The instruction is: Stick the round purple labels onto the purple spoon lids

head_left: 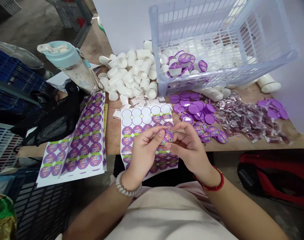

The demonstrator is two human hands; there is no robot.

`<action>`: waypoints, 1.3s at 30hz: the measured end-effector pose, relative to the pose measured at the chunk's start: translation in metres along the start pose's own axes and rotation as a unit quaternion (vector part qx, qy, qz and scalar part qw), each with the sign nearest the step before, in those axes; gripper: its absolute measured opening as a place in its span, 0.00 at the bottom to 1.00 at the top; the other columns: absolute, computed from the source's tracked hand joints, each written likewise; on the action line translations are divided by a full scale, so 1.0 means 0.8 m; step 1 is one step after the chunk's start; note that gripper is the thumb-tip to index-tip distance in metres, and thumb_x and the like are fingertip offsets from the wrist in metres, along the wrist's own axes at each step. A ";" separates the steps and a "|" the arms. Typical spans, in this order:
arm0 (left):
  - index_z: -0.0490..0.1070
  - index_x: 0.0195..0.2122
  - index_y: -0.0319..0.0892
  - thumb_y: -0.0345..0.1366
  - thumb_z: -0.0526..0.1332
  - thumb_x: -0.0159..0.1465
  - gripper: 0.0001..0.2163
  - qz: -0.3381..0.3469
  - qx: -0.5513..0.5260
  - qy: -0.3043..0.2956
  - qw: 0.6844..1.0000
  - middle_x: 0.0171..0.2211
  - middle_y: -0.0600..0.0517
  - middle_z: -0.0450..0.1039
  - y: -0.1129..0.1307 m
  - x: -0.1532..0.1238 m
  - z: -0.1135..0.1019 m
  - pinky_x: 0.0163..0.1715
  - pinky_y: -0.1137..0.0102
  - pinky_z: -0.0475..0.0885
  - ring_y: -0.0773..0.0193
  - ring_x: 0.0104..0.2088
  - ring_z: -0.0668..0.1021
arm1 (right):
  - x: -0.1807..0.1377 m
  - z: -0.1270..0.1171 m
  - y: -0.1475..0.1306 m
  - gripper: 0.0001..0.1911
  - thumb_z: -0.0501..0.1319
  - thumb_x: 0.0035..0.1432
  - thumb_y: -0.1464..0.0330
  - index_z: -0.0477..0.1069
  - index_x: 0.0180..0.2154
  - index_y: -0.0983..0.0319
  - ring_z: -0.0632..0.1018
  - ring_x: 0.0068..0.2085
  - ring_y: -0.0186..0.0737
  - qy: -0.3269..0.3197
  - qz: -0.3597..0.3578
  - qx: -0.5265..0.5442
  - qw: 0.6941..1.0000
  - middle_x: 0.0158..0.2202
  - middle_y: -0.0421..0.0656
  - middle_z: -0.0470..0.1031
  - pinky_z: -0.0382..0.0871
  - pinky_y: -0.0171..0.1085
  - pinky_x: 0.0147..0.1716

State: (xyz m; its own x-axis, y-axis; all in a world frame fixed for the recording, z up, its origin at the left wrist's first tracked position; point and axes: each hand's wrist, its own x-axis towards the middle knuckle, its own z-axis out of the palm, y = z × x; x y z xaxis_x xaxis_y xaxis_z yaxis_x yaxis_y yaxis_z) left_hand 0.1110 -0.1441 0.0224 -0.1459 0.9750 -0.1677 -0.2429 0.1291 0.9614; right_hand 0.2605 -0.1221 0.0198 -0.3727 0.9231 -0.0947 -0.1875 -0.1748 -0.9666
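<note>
Between my two hands, above the sticker sheet [147,111], is a round purple lid [167,137] with a colourful printed label on its face. My left hand [145,151] pinches its left side, thumb on top. The fingers of my right hand [188,150] close on its right edge. White circles in the sheet's top rows show where stickers are gone; purple round stickers fill the lower rows. Just right of my right hand lie several labelled lids [210,134], and behind them a pile of plain purple lids [195,108].
Small white cups [130,73] are heaped at the back. A pale blue crate [224,71] holds cups, some with labelled lids. Clear sachets [249,118] lie right, beside more purple lids [273,108]. Leftward are sticker sheets [85,140], a black mesh bag [54,116] and a tumbler [69,65].
</note>
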 end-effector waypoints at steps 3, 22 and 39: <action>0.86 0.43 0.44 0.43 0.71 0.66 0.10 0.009 0.024 -0.004 1.000 0.35 0.51 0.84 0.004 -0.002 0.001 0.36 0.71 0.75 0.63 0.35 0.80 | 0.000 -0.001 0.001 0.26 0.76 0.56 0.55 0.62 0.44 0.53 0.68 0.25 0.34 -0.007 0.001 -0.002 1.000 0.26 0.32 0.68 0.63 0.34 0.24; 0.72 0.55 0.46 0.44 0.58 0.76 0.13 0.127 0.351 -0.078 0.925 0.42 0.48 0.83 -0.020 0.009 -0.019 0.40 0.65 0.72 0.56 0.40 0.83 | -0.013 -0.049 0.030 0.10 0.59 0.72 0.65 0.73 0.52 0.57 0.82 0.45 0.43 0.038 -0.103 -0.308 0.945 0.46 0.46 0.81 0.78 0.43 0.44; 0.71 0.59 0.45 0.36 0.60 0.74 0.13 0.167 0.440 -0.062 0.880 0.57 0.45 0.79 -0.022 0.009 -0.030 0.61 0.53 0.68 0.49 0.58 0.77 | 0.069 -0.104 0.022 0.33 0.65 0.60 0.64 0.66 0.65 0.66 0.80 0.44 0.60 0.155 -0.083 -0.658 0.732 0.43 0.54 0.82 0.72 0.51 0.44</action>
State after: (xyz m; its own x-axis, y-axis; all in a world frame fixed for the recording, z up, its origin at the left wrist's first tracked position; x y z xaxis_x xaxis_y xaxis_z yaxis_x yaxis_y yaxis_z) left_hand 0.0910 -0.1435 -0.0013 0.0508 0.9905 0.1279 0.6385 -0.1307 0.7585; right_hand 0.3121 -0.0461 -0.0219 -0.1816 0.9631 0.1987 0.9075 0.2420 -0.3434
